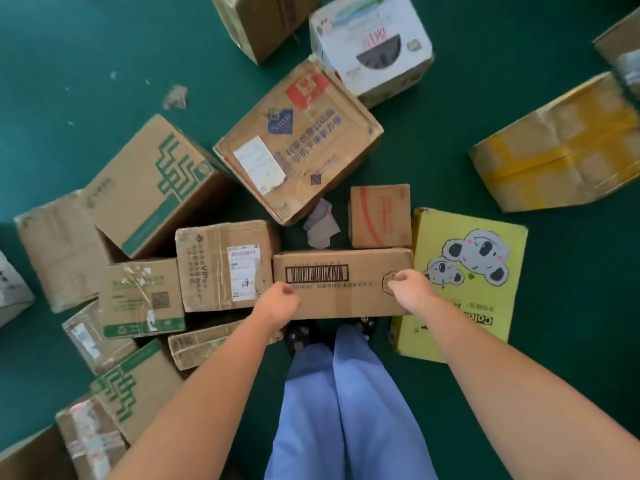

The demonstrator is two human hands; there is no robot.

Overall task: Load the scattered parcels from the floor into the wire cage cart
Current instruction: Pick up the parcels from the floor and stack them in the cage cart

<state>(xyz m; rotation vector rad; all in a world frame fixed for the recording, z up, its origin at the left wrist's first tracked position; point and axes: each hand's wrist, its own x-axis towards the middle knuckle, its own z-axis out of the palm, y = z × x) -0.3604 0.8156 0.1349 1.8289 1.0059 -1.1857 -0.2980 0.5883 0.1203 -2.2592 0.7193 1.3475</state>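
On a green floor strewn with parcels, a person in blue trousers stands over a long barcoded box, both grips above its top with fingers curled, whether touching it cannot be told: left hand, right hand. Beside it lie a yellow koala box and a small red-striped box; farther off, a large taped carton and a white box.
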